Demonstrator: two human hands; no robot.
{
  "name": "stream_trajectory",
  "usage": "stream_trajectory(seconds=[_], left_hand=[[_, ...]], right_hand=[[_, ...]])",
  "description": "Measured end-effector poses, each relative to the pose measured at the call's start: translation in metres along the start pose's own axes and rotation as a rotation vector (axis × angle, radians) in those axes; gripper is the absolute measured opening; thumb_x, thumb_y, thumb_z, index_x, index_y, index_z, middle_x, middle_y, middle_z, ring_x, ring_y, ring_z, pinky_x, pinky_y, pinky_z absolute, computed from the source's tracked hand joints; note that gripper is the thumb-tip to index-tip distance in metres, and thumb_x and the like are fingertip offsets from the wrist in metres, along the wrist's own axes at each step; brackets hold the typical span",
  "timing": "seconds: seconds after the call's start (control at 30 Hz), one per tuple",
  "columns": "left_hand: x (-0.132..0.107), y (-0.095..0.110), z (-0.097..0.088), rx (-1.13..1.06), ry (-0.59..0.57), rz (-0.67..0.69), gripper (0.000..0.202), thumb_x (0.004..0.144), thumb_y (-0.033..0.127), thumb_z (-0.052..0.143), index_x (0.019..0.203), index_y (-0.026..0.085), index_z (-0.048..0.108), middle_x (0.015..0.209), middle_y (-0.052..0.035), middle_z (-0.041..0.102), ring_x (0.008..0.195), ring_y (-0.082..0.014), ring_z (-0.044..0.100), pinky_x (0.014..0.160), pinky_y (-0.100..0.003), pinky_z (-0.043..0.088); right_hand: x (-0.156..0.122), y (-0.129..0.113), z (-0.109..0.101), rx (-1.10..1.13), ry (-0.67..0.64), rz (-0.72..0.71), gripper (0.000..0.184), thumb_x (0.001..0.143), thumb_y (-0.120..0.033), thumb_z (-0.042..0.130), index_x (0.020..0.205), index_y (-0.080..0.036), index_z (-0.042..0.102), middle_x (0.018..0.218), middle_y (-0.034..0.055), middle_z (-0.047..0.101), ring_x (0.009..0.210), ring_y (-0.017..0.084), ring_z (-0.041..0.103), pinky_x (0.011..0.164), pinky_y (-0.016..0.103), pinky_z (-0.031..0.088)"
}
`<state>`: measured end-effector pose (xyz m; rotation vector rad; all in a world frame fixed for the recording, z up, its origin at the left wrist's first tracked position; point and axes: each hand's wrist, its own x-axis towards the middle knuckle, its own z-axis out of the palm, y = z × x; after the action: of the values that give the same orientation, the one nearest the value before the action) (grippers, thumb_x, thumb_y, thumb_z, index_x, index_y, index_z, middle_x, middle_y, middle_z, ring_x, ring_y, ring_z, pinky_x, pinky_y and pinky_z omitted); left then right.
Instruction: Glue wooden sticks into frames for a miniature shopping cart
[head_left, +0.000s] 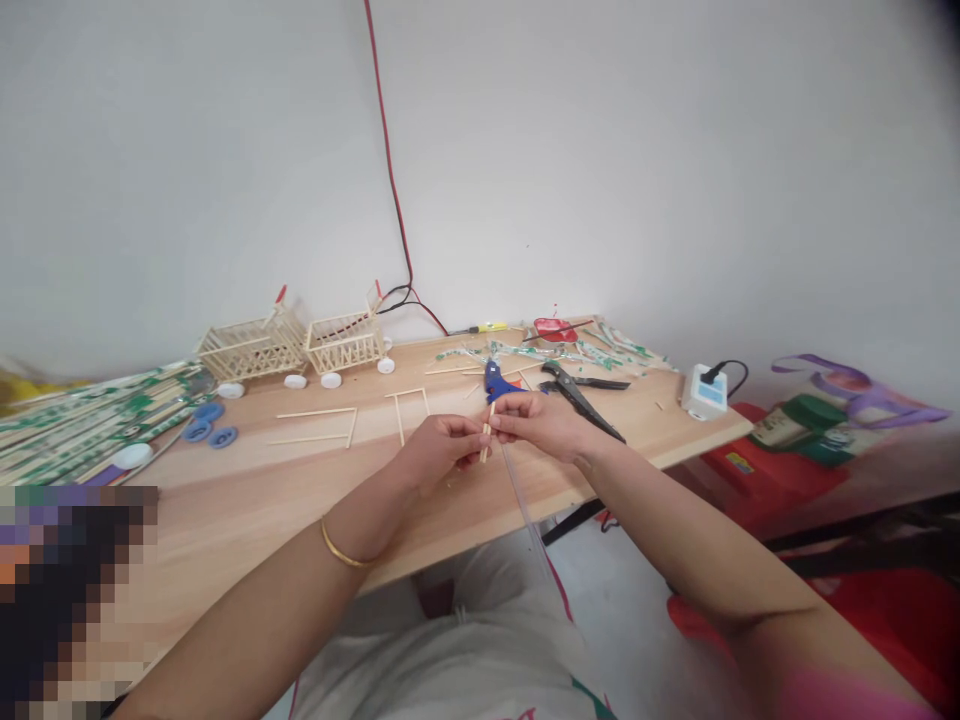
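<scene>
Short wooden sticks (484, 455) are pinched between the fingertips of both hands, held over the front of the table. My left hand (444, 445) closes on them from the left, and my right hand (534, 420) grips them from the right. Just beyond my right fingers lies a blue glue gun (493, 380), partly hidden by that hand. Black-handled cutters (581, 400) rest to its right. On the table to the left of my hands are a U-shaped stick frame (353, 428) and another stick frame (400, 418).
Two stick-built carts (253, 350) with white wheels stand at the back left. Blue rings (197, 431) and wrapped sticks (90, 415) lie farther left. Plastic wrappers (611, 350) litter the back right. A white power socket (703, 392) sits near the right edge, above red stools (780, 475).
</scene>
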<state>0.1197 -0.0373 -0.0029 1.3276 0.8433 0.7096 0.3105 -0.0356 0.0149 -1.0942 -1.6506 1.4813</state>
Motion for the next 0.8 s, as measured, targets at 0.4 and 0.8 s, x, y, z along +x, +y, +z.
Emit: stream_trajectory(seconds=[0.4,0.8], left_hand=[[0.000,0.002,-0.006,0.009,0.087,0.018,0.032,0.067,0.043,0.068,0.070,0.011,0.065,0.058,-0.0007,0.056,0.050,-0.0067,0.047,0.052,-0.021,0.042],[-0.017,0.028,-0.078,0.277,0.388,0.069,0.037,0.076,0.042,0.055,0.097,0.013,0.065,0.068,-0.0024,0.060,0.056,-0.0099,0.053,0.049,-0.019,0.040]], right_hand=[[0.005,0.003,-0.011,-0.217,0.171,-0.027,0.034,0.078,-0.050,0.056,0.080,-0.016,0.054,0.067,-0.0020,0.055,0.059,0.010,0.051,0.060,0.024,0.040],[0.027,0.000,0.016,-0.958,0.042,-0.097,0.023,0.082,-0.028,0.053,0.102,-0.019,0.060,0.064,0.0005,0.062,0.056,0.012,0.053,0.051,0.023,0.032]])
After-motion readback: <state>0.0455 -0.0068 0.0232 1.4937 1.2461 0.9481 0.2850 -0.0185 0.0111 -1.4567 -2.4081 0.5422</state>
